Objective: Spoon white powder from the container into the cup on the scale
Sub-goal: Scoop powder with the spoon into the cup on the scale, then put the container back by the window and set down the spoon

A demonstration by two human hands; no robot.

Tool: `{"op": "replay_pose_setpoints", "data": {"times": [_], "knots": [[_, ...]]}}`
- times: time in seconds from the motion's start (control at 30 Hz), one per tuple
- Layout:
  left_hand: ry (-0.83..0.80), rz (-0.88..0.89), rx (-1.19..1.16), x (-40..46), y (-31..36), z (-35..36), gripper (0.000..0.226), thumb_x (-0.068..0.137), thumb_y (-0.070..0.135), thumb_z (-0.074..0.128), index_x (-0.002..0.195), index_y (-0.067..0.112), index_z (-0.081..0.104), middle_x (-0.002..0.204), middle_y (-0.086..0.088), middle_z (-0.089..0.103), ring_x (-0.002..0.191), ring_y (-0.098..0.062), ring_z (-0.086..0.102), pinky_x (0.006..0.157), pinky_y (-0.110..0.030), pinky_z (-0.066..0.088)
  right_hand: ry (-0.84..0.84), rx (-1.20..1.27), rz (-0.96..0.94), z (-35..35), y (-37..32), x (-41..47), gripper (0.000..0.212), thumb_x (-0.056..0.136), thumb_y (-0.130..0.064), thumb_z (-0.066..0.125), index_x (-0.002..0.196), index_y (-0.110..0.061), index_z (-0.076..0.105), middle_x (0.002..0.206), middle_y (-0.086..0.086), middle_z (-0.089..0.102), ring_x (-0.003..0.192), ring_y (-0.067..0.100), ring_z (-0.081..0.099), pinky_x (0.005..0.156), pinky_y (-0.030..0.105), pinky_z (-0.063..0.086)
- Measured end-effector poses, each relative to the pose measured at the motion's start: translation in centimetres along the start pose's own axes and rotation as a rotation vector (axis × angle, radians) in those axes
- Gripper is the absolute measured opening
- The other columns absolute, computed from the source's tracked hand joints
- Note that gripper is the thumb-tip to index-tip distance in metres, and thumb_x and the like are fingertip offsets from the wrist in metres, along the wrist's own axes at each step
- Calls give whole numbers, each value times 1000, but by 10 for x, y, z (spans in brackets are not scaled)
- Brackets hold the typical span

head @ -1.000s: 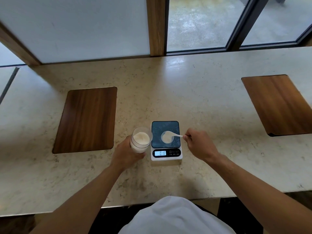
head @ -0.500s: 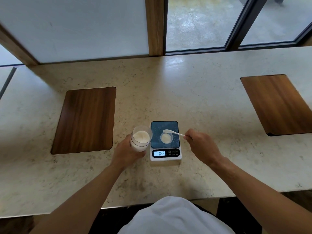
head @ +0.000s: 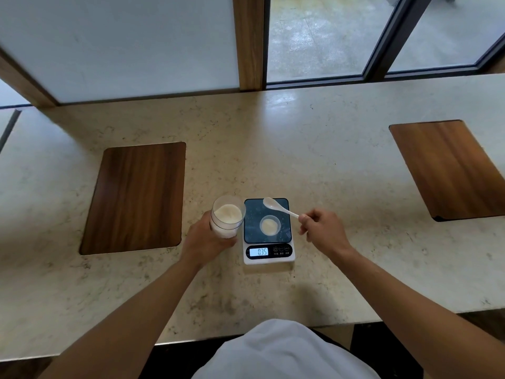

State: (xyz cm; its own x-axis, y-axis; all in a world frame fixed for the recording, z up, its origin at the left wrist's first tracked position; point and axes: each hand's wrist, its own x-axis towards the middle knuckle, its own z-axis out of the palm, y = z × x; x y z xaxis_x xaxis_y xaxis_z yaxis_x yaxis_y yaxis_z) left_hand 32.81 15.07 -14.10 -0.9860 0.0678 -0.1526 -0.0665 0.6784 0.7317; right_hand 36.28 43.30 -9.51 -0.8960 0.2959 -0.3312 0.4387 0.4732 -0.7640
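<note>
Head view, the only one supplied. The left hand (head: 203, 239) is wrapped around the clear container (head: 226, 220), which stands just left of the scale (head: 269, 232) and is tilted slightly toward it; white powder (head: 228, 213) fills it well up the wall. The right hand (head: 322, 231) pinches the near-right end of a white spoon (head: 277, 207) between fingertips. The spoon's long axis runs from that hand up and to the left, its bowl hanging over the far edge of the scale platform, beyond the cup (head: 270, 225). The bowl appears empty, though this cannot be confirmed. The cup sits near the platform's centre with a shallow layer of powder in it; the display (head: 262, 252) is lit.

Assessment: the next scoop lies to the left of the spoon bowl. The container mouth is close beside it, across the scale's far-left corner. The right hand must carry the bowl leftward while the left hand steadies the container.
</note>
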Motion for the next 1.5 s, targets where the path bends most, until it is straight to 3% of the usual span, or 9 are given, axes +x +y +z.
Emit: {"op": "replay_pose_setpoints", "data": {"times": [0.13, 0.4, 0.43, 0.5, 0.63, 0.8, 0.93, 1.3, 1.5], "knots": [[-4, 18, 17, 9, 3, -1, 81, 56, 44, 90, 124, 24, 52, 119, 0, 65, 98, -16, 60, 82, -30, 48, -52, 218, 118, 1, -6, 4, 18, 95, -20, 61, 83, -9, 68, 67, 7, 73, 50, 15, 56, 57, 35, 47], [31, 55, 23, 20, 10, 0, 85, 57, 51, 88, 127, 25, 48, 121, 3, 63, 99, -14, 58, 81, -24, 45, -47, 259, 106, 9, -17, 2, 18, 95, -21, 61, 83, -12, 68, 73, 5, 69, 59, 13, 56, 60, 31, 46], [33, -23, 19, 86, -11, -5, 85, 56, 51, 88, 126, 25, 48, 120, 3, 63, 97, -11, 56, 79, -23, 44, -72, 254, 160, 38, -34, 70, 17, 95, -22, 60, 84, -13, 69, 74, 4, 68, 61, 13, 56, 60, 30, 46], [55, -42, 23, 98, -4, -12, 86, 54, 52, 88, 125, 25, 48, 118, 5, 63, 95, -8, 53, 78, -23, 43, -96, 233, 197, 44, -46, 79, 17, 96, -25, 60, 84, -17, 69, 79, 0, 69, 68, 12, 59, 60, 27, 45], [61, -13, -19, 103, 2, -12, 85, 55, 50, 88, 125, 22, 50, 119, 2, 63, 101, -16, 59, 82, -27, 46, -68, 252, 212, 45, -43, 80, 17, 93, -29, 64, 81, -20, 72, 83, 0, 72, 79, 16, 64, 63, 27, 45], [118, 19, -61, 105, 10, -7, 89, 58, 52, 87, 131, 22, 47, 124, 1, 61, 105, -13, 56, 89, -28, 47, -9, 235, 201, 45, -44, 79, 16, 92, -28, 66, 79, -22, 73, 75, 0, 69, 67, 13, 58, 61, 29, 46], [171, -42, -84, 143, 9, -12, 86, 52, 54, 86, 125, 24, 52, 114, 6, 65, 101, -15, 61, 85, -33, 51, 19, 237, 185, 64, -58, 110, 14, 91, -29, 67, 80, -23, 73, 73, -1, 69, 61, 11, 57, 55, 25, 45], [260, -15, -92, 249, 0, -30, 81, 52, 50, 87, 120, 22, 54, 107, 8, 65, 96, -7, 60, 81, -21, 46, 14, 167, 105, 108, -97, 191, 14, 88, -27, 69, 75, -21, 74, 59, -6, 66, 48, 6, 54, 49, 23, 44], [336, -57, -134, 299, -13, -47, 79, 51, 53, 86, 117, 27, 53, 100, 20, 62, 90, 8, 55, 74, -7, 41, 21, 165, 71, 130, -113, 226, 13, 86, -28, 71, 76, -22, 76, 57, -9, 66, 48, 0, 55, 48, 20, 41]]}}
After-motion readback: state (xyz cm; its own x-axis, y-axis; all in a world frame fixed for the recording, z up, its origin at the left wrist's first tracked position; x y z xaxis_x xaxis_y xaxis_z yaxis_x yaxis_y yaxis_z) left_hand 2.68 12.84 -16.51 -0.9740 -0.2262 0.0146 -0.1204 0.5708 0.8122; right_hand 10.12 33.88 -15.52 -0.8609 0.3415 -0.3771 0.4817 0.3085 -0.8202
